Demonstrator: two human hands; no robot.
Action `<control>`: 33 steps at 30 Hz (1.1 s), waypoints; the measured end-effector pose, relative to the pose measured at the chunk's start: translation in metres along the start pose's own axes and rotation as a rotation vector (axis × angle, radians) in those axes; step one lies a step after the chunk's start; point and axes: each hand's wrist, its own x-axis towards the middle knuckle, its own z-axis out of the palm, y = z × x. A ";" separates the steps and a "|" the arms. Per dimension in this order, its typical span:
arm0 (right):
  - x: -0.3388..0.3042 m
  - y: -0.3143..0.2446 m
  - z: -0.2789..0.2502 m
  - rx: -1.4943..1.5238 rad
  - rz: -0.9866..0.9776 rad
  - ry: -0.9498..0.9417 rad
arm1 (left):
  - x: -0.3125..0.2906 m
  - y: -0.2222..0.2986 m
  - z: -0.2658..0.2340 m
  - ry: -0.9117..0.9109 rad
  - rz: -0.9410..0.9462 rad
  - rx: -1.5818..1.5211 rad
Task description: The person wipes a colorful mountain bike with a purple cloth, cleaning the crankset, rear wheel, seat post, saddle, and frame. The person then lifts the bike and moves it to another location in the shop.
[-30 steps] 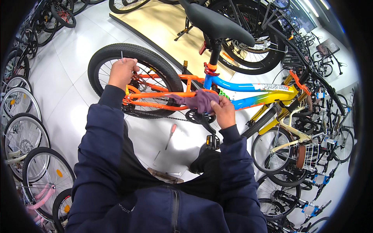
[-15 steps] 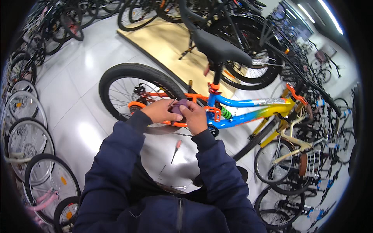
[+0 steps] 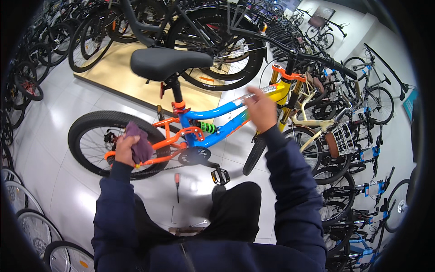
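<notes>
My left hand [image 3: 126,148] is closed on a purple cloth [image 3: 139,143], beside the rear wheel [image 3: 102,117] and the orange rear frame arm of a bicycle. My right hand [image 3: 263,111] hovers over the front of its blue and yellow frame [image 3: 217,109]. Its fingers look apart and slightly blurred, with nothing visible in them; whether they touch the frame I cannot tell. The bicycle stands upright with a black saddle [image 3: 170,63], a green shock spring [image 3: 208,127] and a black pedal [image 3: 220,177].
On the white tiled floor lie a red-handled screwdriver [image 3: 177,181], a thin rod [image 3: 172,214] and a wrench [image 3: 198,224]. Behind the bicycle, a dark bicycle rests on a wooden platform [image 3: 108,68]. Rows of bicycles line both sides; a cream one with a white basket [image 3: 343,138] stands at right.
My hands have parted: the left keeps the cloth near the rear wheel, and the right has let go and swung toward the front frame. My view has shifted right.
</notes>
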 end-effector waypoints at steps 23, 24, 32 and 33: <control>0.204 0.098 -0.269 -1.257 0.249 0.038 | 0.044 0.080 -0.022 0.280 0.017 -0.272; 0.202 0.097 -0.280 -1.234 0.258 -0.044 | 0.043 0.097 -0.014 0.384 -0.014 -0.267; 0.139 0.039 -0.326 -0.903 0.520 -0.511 | 0.053 0.184 0.069 -0.014 -0.468 -0.212; 0.126 0.026 -0.321 -0.863 0.590 -0.545 | 0.053 0.186 0.075 0.085 -0.510 -0.167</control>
